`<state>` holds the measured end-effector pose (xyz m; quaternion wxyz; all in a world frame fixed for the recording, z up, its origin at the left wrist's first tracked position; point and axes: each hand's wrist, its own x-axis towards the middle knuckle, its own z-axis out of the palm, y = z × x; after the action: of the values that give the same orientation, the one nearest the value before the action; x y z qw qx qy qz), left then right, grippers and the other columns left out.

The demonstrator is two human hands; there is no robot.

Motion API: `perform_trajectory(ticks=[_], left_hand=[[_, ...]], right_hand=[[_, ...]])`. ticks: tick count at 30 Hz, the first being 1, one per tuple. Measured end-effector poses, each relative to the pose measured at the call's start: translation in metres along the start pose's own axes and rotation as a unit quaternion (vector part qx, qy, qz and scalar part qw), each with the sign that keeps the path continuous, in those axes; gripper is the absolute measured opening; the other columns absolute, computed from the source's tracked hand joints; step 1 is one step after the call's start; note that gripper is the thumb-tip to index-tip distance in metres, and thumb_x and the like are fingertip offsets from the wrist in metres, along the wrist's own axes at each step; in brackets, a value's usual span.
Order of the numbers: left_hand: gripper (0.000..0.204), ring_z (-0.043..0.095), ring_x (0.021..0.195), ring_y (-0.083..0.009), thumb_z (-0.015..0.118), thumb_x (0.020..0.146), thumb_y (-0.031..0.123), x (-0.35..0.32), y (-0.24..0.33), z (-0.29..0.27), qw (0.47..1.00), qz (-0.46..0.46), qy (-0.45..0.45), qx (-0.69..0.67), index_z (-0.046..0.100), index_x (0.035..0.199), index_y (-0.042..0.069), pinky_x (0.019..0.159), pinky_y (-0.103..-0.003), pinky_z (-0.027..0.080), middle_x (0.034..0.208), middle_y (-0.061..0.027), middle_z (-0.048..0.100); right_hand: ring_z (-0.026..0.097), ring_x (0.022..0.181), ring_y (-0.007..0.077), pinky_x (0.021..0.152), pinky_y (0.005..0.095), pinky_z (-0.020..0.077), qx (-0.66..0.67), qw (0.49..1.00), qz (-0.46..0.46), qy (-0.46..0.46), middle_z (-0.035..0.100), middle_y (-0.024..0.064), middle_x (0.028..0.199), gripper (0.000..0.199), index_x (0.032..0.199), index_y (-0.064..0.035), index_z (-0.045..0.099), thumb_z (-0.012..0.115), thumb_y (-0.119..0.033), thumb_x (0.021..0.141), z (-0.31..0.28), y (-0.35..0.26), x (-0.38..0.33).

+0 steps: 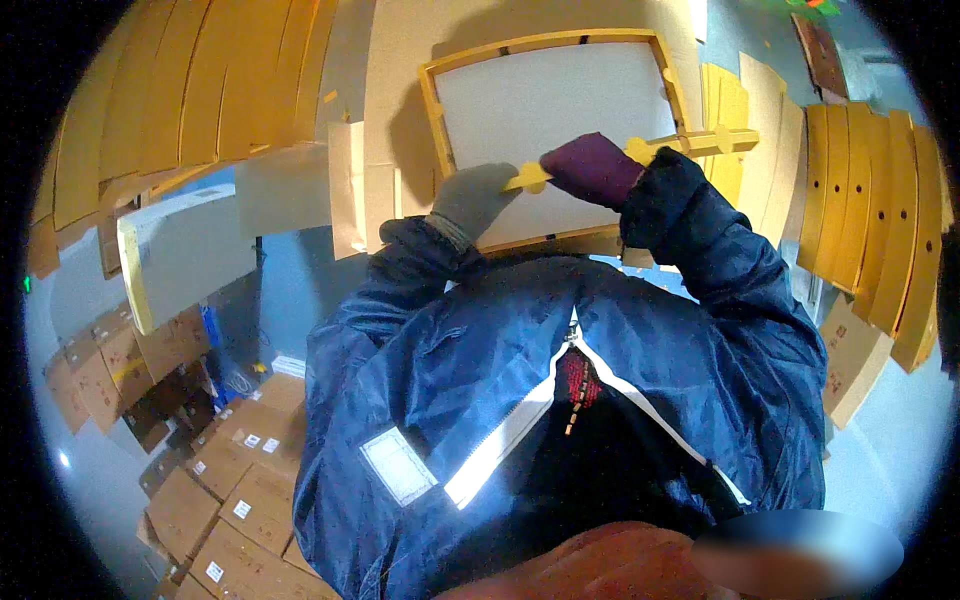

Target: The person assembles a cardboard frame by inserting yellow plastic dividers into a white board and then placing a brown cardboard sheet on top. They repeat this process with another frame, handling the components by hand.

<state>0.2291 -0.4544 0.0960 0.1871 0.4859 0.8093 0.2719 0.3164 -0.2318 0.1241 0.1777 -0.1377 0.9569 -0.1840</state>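
Observation:
A long yellow cardboard strip [533,179] with rounded tabs stretches slantwise between and beyond my hands, rising to the right. My left hand [472,202], in a grey glove, is closed on its left end. Further along, my right hand [592,170] in a purple glove grips the same strip, whose folded right part juts out past my right cuff. Beneath both hands lies a shallow tray [555,43] with a yellow-brown rim and a pale grey-white floor. My hands and sleeves hide part of its near side. Fingertips are mostly hidden.
Brown cardboard [395,60] lies under the tray. Stacked yellow-brown panels [200,90] stand at the far left, more panels [870,210] at the right. A pale board [190,250] stands at left. Several closed cartons [265,505] fill the lower left.

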Motion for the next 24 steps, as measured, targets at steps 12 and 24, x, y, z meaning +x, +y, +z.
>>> perform_trajectory(ticks=[12, 24], left_hand=[[0.022, 0.068, 0.083, -0.0363, 0.062, 0.091, 0.030, -0.007, -0.023, 0.046, 0.991, -0.096, -0.067, 0.060, 0.062, 0.101, 0.010, 0.070, -0.048, 0.053, 0.088, -0.0150, 0.069], [0.040, 0.059, 0.069, -0.0294, 0.064, 0.092, 0.030, -0.022, 0.006, 0.075, 0.905, -0.356, 0.081, -0.218, 0.052, 0.118, 0.002, 0.065, -0.041, 0.049, 0.097, -0.0174, 0.061]], right_hand=[[0.065, 0.095, 0.0354, 0.082, 0.0463, 0.0539, 0.111, 0.990, -0.047, 0.068, 0.067, 0.0133, 0.098, 0.027, 0.103, -0.0075, 0.065, 0.071, -0.025, 0.084, 0.040, -0.012, 0.029], [0.062, 0.095, 0.0313, 0.080, 0.0430, 0.0541, 0.021, 0.992, -0.020, 0.120, 0.063, 0.0093, 0.095, 0.011, 0.094, -0.0086, 0.068, 0.065, -0.014, 0.085, 0.086, 0.023, 0.047]])
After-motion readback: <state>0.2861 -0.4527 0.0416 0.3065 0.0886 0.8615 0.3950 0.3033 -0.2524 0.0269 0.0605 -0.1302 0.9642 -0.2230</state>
